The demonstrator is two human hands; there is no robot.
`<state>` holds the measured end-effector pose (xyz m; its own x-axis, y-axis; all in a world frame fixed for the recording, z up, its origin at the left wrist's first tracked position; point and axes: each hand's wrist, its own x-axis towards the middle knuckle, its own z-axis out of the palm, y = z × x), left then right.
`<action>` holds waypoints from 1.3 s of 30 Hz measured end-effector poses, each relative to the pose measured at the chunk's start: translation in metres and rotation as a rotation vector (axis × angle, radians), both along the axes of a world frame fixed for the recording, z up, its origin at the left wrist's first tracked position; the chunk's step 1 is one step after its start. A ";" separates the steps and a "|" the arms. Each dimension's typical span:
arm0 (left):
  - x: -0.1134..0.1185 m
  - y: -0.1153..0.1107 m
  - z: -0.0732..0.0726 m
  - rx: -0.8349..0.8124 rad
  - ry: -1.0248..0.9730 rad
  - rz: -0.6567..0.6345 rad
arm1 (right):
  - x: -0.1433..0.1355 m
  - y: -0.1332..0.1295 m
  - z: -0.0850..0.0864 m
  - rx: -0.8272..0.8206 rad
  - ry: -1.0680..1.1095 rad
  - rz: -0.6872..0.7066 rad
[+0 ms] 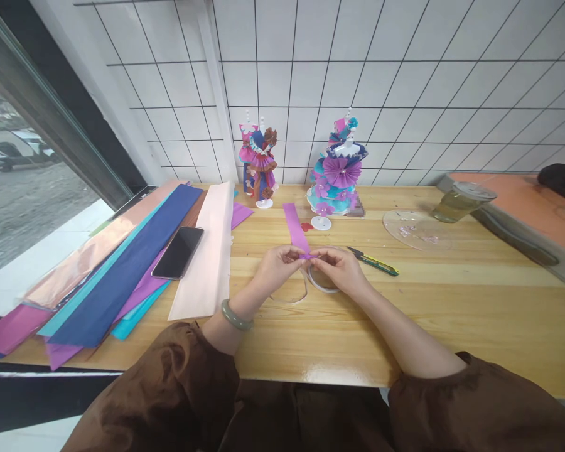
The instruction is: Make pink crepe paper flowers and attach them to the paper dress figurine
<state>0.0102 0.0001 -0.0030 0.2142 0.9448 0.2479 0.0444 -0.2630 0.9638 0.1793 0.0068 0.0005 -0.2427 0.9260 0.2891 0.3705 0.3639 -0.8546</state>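
Wooden table (433, 326) by a tiled wall (405, 50); left hand (282, 263) and right hand (341, 269) both pinch the purple paper strip (295, 227)

No readable text — no legible labels, no brands, no numbers, no signs

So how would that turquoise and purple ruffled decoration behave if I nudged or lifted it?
The ruffled decoration would probably tip easily, since its wide tiers stand over a small round white base. Its pleated layers look thin and papery, so it is likely light and could crush in a firm grip.
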 end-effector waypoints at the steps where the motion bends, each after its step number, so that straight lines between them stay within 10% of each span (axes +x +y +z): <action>1: 0.000 0.002 -0.002 -0.025 -0.043 -0.023 | 0.000 0.000 0.000 -0.016 0.018 -0.002; 19: -0.002 0.003 0.001 -0.127 -0.093 0.005 | -0.001 0.002 0.002 -0.489 0.461 0.052; 39: 0.001 0.004 -0.004 -0.293 -0.303 -0.090 | -0.007 -0.002 0.000 -0.281 0.364 0.094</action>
